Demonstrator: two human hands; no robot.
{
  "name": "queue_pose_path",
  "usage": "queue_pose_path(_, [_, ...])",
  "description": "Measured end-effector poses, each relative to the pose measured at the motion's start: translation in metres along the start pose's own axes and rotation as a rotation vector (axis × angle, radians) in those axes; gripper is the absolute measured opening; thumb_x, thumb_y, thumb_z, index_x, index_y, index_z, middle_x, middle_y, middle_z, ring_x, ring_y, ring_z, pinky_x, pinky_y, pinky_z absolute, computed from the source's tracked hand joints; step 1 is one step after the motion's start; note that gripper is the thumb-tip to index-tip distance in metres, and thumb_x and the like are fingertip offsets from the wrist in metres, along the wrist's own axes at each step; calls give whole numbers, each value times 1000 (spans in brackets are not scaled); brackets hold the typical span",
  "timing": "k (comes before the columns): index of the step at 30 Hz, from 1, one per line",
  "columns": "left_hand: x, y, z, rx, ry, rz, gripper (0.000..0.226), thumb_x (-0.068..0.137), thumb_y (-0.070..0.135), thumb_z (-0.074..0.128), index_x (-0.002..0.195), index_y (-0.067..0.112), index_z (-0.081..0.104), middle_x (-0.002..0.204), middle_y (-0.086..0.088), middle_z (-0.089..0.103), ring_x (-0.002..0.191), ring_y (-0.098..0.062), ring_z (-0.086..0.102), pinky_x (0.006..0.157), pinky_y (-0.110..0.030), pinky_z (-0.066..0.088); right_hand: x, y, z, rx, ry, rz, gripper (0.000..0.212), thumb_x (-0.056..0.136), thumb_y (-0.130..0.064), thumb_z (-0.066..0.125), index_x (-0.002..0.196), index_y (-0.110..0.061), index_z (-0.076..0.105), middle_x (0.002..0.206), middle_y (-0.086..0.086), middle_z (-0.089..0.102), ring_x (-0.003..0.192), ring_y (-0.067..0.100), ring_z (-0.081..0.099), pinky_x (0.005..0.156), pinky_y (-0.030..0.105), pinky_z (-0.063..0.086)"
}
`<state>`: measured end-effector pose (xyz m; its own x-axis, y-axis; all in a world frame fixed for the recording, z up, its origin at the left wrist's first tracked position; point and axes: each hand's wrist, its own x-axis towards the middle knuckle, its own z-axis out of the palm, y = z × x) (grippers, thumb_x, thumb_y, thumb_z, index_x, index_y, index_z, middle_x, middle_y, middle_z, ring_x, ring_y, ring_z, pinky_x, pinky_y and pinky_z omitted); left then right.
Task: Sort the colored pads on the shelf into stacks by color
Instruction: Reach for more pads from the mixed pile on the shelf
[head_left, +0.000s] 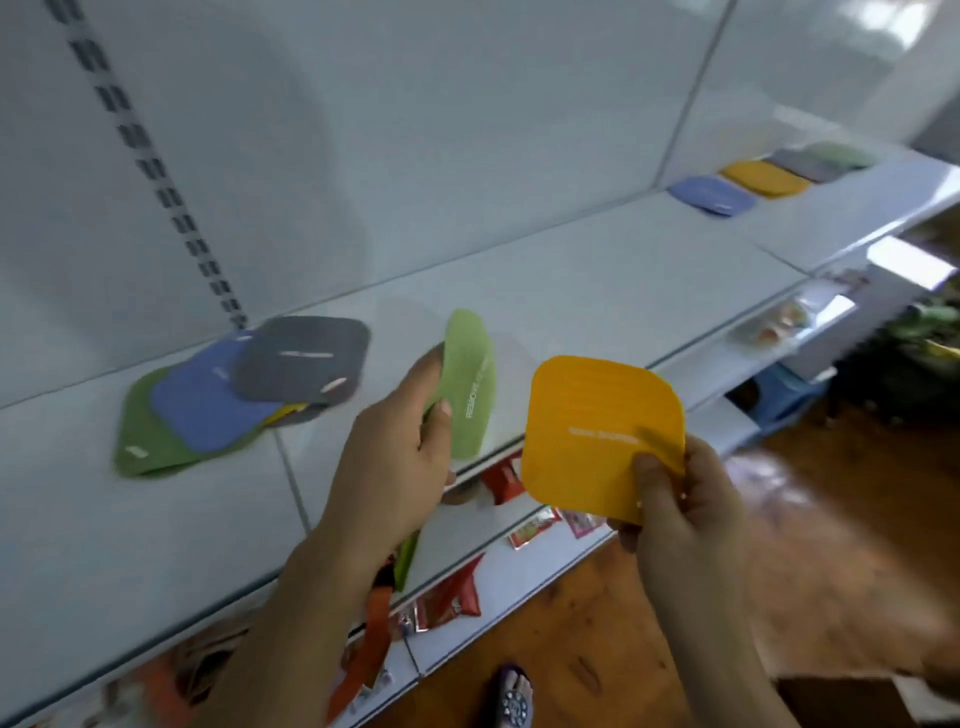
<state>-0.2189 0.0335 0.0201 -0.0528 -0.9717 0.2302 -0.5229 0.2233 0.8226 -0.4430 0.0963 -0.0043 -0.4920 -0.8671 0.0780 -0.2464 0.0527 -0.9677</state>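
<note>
Head view: our left hand (400, 447) grips a green pad (467, 384), our right hand (680, 509) pinches a yellow pad (597, 431) — both over the shelf (571, 270) front edge. Mid-sort, we judge; next, carry each to its colour stack (769, 174) at the far right end.

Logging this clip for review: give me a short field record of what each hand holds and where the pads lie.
left hand: holds a green rounded-square pad on edge
right hand: pinches a yellow rounded-square pad
mixed pile: green, blue, grey and yellow pads overlapping, left on the white shelf
far row: blue, yellow, grey, green pads side by side
sorting: unfinished
</note>
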Motion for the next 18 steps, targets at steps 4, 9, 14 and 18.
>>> queue_pose_path(4, [14,34,48,113,-60,210,50,104,5,52,149,29,56,106,15,69,73,13,62,64,-1,44,8,18,-52,2,141,19,18,106,-18,57,103,-33,64,70,-7,63,51,14,62,49,40,55])
queue_pose_path(9, [39,73,118,65,-133,161,44,105,12,53,138,42,55,89,9,74,58,-9,68,60,-32,59,41,43,-105,26,221,58,25,106,-24,58,102,-48,65,81,-5,64,70,30,67,55,54,60])
queue_pose_path(14, [66,117,203,-118,-168,-4,23,107,14,52,123,31,55,103,12,69,49,-17,72,55,-30,58,99,61,-168,17,223,62,24,104,-27,59,103,-50,65,82,-8,68,70,27,69,59,54,61])
queue_pose_path(18, [85,148,260,-223,-201,-50,22,107,16,53,123,32,56,107,11,70,50,-23,72,55,-26,56,151,71,-216,85,215,68,20,106,-21,56,107,-39,66,81,-7,65,69,22,66,50,27,55])
